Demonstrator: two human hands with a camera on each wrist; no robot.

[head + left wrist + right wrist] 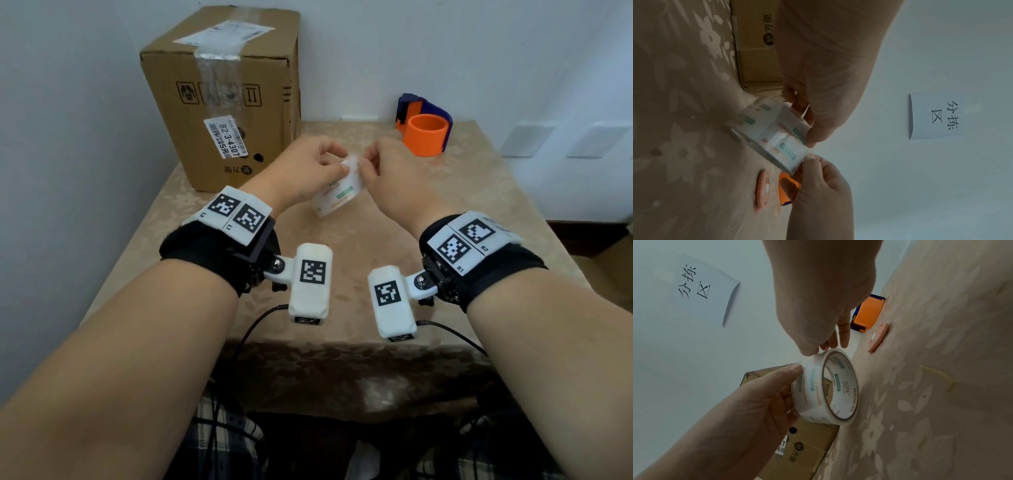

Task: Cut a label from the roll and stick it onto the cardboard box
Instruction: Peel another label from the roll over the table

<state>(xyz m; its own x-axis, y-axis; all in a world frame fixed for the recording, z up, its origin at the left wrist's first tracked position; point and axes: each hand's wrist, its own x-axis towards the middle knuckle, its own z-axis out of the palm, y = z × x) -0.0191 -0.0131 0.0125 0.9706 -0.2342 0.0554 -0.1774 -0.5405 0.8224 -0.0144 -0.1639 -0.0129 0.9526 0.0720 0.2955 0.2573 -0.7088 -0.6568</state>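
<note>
A roll of clear tape with green and orange print is held just above the table between both hands. My left hand grips the roll from the left, thumb on its outer face. My right hand pinches the roll's top edge with thumb and fingertips; I cannot tell whether a loose end is lifted. The cardboard box stands upright at the back left, taped shut, with a white printed sticker on its front. It is close behind my left hand.
An orange and blue tape dispenser stands at the back right of the beige floral tablecloth. A flat pink disc lies near it, beyond my right hand. A paper sign hangs on the white wall.
</note>
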